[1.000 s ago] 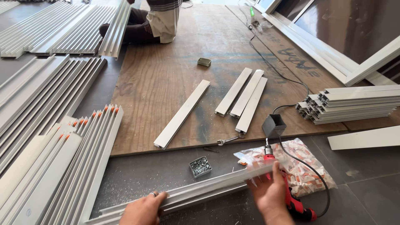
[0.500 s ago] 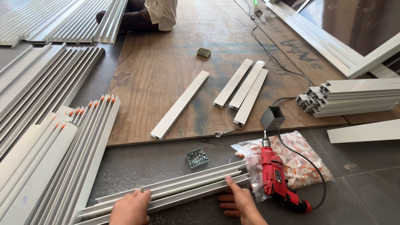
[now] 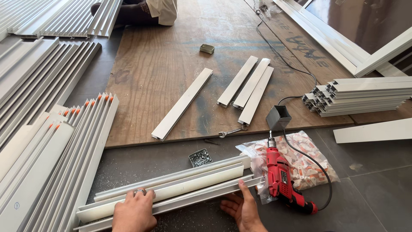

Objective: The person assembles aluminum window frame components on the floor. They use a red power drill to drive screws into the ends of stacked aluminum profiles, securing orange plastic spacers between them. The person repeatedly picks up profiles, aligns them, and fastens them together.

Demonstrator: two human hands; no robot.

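White, faintly cream aluminium profiles under both hands. Right of profiles: red drill, black cord, grey chuck. Behind drill: clear bag of white-and-orange bits, probably plastic clips. Beyond profiles: brown plywood board with bluish scuffs. Left of profiles: white slats with orange end tips. Dark grey floor tiles.

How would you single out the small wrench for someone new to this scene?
Find the big brown wooden board on the floor. At its near edge, just below three white strips, lies the wrench: small, thin and bare metal, unlike the long white profiles around it.
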